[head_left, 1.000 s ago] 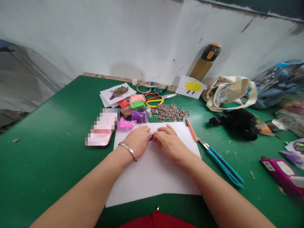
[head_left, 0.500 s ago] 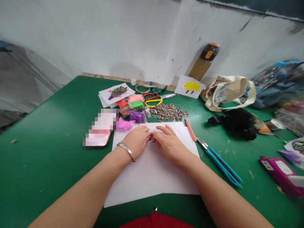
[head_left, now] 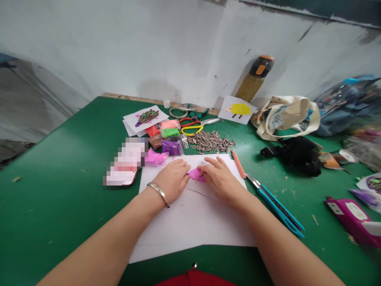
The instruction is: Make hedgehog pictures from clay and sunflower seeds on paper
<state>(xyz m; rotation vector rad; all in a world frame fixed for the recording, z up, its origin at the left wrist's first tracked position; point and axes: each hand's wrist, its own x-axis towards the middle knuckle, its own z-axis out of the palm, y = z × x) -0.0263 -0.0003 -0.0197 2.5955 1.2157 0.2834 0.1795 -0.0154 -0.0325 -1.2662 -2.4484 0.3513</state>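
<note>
Since soft magenta clay [head_left: 196,175] wants a firm, flat base, it apparently lies on smooth white paper [head_left: 193,222] over the green tabletop [head_left: 59,198], between both hands. Right hand [head_left: 222,178] bears on it w/ fingers; left hand [head_left: 172,179] meets its narrow end. Grasp unconfirmed, either hand. Curved silver bangle [head_left: 158,193] on wrist.

Bright, even indoor light; wide-angle head view.
Soft shadow beside the bottle [head_left: 254,75]; faint glare on the green table [head_left: 59,198]; edges bowed; plastic bags [head_left: 364,149] blurred.
</note>
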